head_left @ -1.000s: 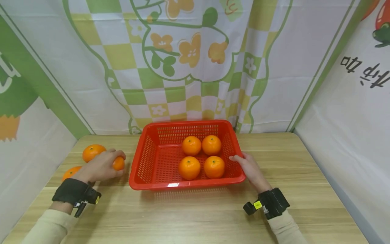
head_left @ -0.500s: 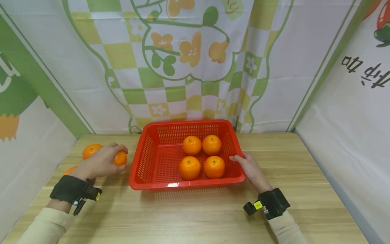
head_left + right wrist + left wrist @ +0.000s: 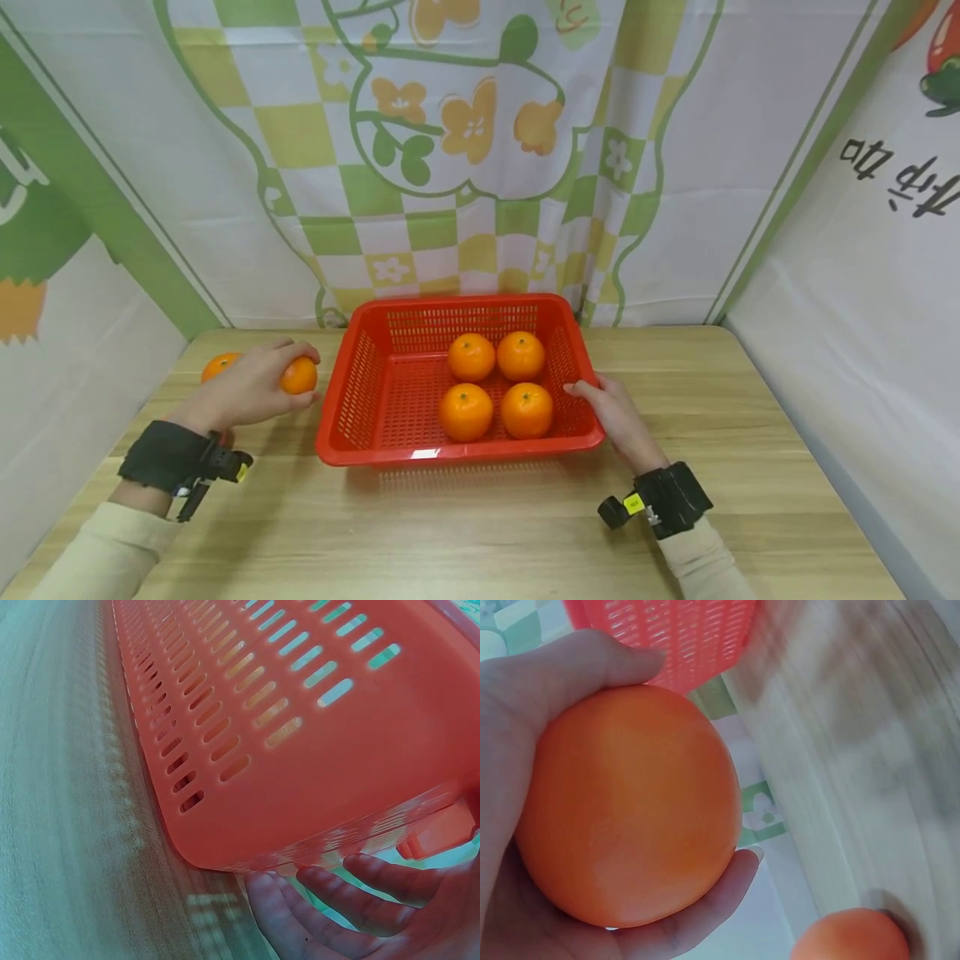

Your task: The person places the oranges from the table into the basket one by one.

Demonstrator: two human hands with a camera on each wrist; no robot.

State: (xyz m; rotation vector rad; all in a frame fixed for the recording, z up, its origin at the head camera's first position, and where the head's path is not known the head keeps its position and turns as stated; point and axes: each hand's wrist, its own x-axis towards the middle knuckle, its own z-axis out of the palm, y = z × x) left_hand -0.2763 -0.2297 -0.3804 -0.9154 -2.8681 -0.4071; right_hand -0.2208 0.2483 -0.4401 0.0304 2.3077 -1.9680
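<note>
Held orange (image 3: 298,376): in the left hand (image 3: 251,387), just left of the red basket (image 3: 375,457) and seemingly lifted off the table (image 3: 450,542)
Left-hand grip: grasping that orange, thumb along one side and fingers curled round the other, likely because a smooth round fruit is surest when cupped from opposite sides
Right hand (image 3: 618,417): grasping the basket's right end, thumb over the rim and fingers against the outer wall, probably to keep light plastic from sliding
Red basket: upright mid-table, one long side towards the person, which seems to put either end within a hand's reach
Four oranges (image 3: 466,412): grouped two by two in the basket's right half, stalk ends up, perhaps because they sit steadiest that way
Loose orange (image 3: 219,367): on the table beyond the left hand, partly hidden by it; the left wrist view shows one on the table too, whether the same I cannot tell
Black straps (image 3: 168,457): one round each wrist
Patterned curtain (image 3: 480,242): hanging behind the table
</note>
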